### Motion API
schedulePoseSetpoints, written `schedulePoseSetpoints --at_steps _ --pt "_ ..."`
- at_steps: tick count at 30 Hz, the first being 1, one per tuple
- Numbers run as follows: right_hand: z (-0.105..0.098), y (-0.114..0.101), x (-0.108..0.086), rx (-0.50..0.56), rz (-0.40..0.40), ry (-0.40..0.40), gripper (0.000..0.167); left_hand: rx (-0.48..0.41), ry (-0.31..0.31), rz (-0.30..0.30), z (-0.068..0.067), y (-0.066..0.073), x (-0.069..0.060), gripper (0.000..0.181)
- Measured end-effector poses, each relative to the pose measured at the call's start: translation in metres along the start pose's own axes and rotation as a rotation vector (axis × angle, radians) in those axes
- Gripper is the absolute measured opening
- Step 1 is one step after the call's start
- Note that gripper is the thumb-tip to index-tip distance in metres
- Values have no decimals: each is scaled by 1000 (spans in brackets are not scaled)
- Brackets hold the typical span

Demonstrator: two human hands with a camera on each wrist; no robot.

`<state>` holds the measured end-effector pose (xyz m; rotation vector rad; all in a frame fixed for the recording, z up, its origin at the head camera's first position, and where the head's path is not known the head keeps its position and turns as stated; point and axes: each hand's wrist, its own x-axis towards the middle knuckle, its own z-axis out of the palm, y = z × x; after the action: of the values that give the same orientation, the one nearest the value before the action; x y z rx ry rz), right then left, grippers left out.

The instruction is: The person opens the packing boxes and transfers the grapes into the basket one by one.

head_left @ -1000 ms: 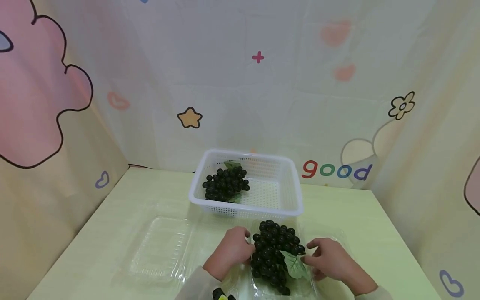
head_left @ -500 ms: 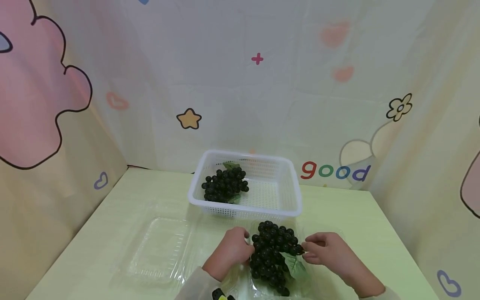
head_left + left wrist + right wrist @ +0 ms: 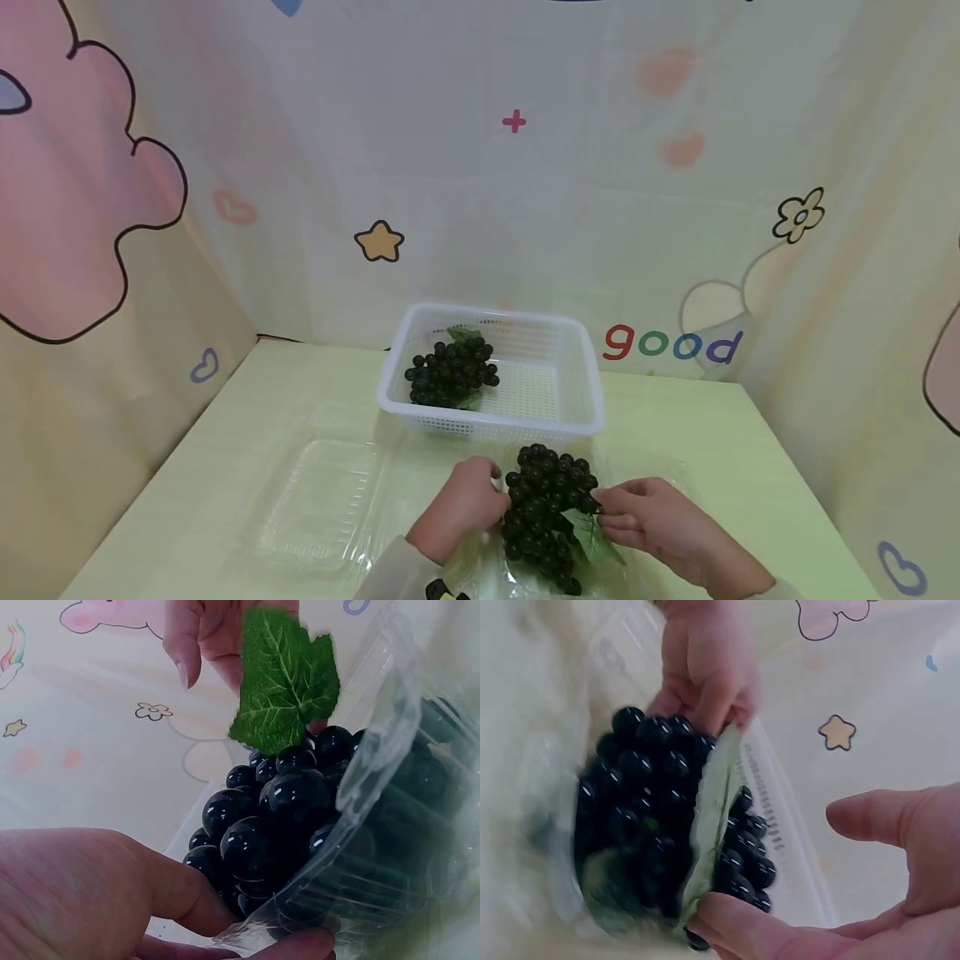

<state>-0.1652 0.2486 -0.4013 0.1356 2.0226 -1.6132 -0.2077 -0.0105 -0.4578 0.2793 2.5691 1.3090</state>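
A bunch of black grapes (image 3: 536, 517) with a green leaf (image 3: 588, 537) lies in a clear plastic box (image 3: 382, 742) on the table before me. My left hand (image 3: 465, 498) holds the box's left side, its thumb against the grapes and its fingers beneath the plastic edge in the left wrist view. On the other side, my right hand (image 3: 652, 521) reaches to the bunch; in the right wrist view its fingertips (image 3: 727, 919) touch the leaf while the thumb stands apart. The lower part of the bunch is partly hidden behind the box wall in the left wrist view.
A white plastic basket (image 3: 491, 419) stands at the back, with another bunch of black grapes (image 3: 450, 371) in its left half. To the left lies the clear, see-through tray part (image 3: 322, 496) of plastic packaging. A patterned curtain (image 3: 465, 167) closes off the back.
My right hand first lifted slightly, then came in leftward to the leaf, which now stands more upright and tilted. The left hand has stayed at the box's side.
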Motion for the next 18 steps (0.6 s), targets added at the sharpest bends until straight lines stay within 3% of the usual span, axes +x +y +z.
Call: schedulePoseSetpoints --at_steps 5,12,15,18 --pt "8 4 5 134 25 -70 85 -24 -41 -18 0 -2 1 43" --pt "33 17 21 294 108 -12 100 -28 -72 3 -2 -4 2 44" --pt "40 23 27 302 92 18 95 -33 -81 15 -2 -4 3 44" --pt "43 28 31 314 58 -16 82 -49 -97 14 -3 -5 2 45"
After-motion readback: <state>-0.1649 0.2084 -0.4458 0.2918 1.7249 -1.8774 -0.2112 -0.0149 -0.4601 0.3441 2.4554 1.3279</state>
